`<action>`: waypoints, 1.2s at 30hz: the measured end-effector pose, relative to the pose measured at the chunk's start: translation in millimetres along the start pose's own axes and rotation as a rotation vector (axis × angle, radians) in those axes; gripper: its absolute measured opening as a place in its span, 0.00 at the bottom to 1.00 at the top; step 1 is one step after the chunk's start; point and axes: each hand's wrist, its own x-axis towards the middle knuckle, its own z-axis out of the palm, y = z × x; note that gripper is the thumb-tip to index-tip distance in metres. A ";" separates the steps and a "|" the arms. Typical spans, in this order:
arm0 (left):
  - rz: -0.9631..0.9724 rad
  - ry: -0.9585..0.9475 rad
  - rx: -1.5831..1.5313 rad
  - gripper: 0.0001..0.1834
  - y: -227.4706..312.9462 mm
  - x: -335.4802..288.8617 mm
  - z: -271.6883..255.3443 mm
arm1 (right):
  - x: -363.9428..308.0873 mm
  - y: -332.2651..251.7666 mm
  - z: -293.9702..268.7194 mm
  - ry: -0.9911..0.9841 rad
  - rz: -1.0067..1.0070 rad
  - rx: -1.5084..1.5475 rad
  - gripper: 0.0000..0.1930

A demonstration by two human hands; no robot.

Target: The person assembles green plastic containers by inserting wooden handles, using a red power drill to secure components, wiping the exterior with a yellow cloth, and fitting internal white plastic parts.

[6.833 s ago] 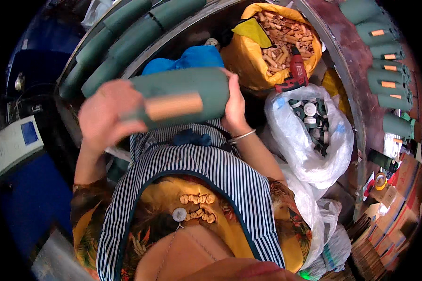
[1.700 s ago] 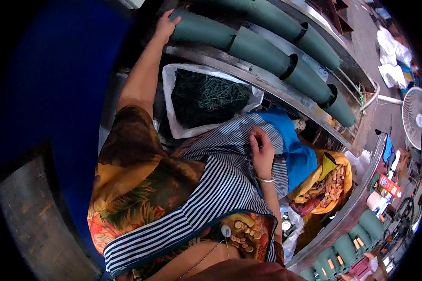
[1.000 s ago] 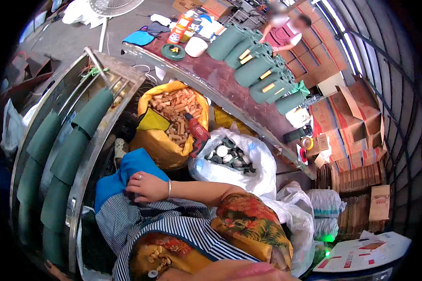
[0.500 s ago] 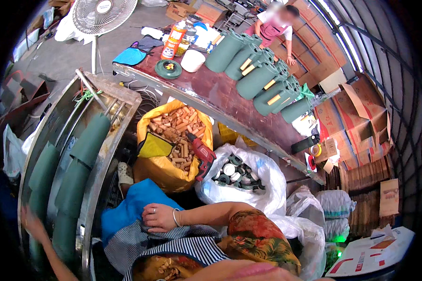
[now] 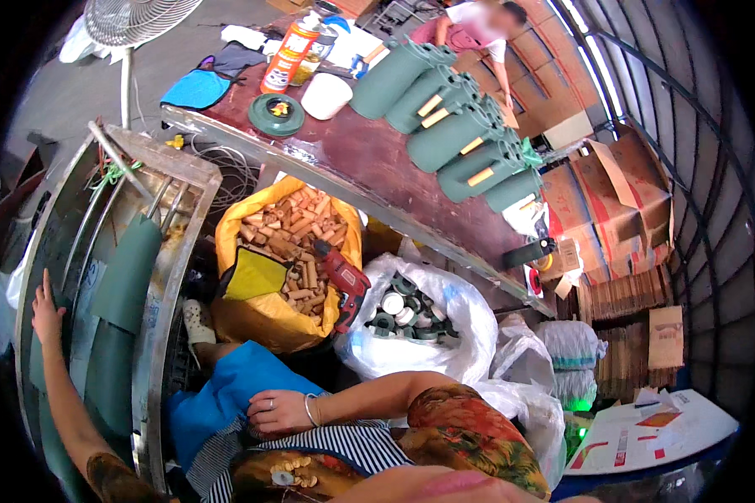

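My left hand [image 5: 49, 314] reaches into a long metal trough [image 5: 147, 360] at the left. Its fingers are stretched out and apart near the far-left wall, holding nothing that I can see. Under that forearm lies part of a row of dark green cylinders, mostly hidden. Beside it, a second row of green cylinders [image 5: 134, 264] lies end to end along metal rods. My right hand [image 5: 277, 412], with a ring and a bracelet, rests on the blue and striped cloth [image 5: 210, 394] over my lap. Its fingers lie loosely down on the fabric, with nothing visible in them.
A yellow sack [image 5: 252, 318] of brown cylindrical pieces carries a red power drill [image 5: 344, 281]. Beside it stands a white sack [image 5: 474, 339] of green and white caps. Beyond, a table [image 5: 344, 159] holds upright green cylinders [image 5: 394, 80] and a spray can [image 5: 290, 54]. A co-worker [image 5: 470, 29] stands behind.
My left hand has moved farther up along the trough, its fingers now spread. My right hand stays on my lap. The whole view has shifted slightly.
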 end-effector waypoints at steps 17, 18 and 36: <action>-0.102 0.195 0.253 0.65 -25.7 -8.0 61.1 | 0.6 6.0 -9.2 -0.036 -0.077 0.007 0.11; -0.106 0.181 0.240 0.65 -22.5 -4.9 62.8 | -5.2 9.2 -2.0 -0.136 -0.088 -0.034 0.13; 0.075 0.780 -0.243 0.37 -148.7 -90.4 -135.7 | 14.2 -3.6 9.1 0.025 -0.111 -0.025 0.09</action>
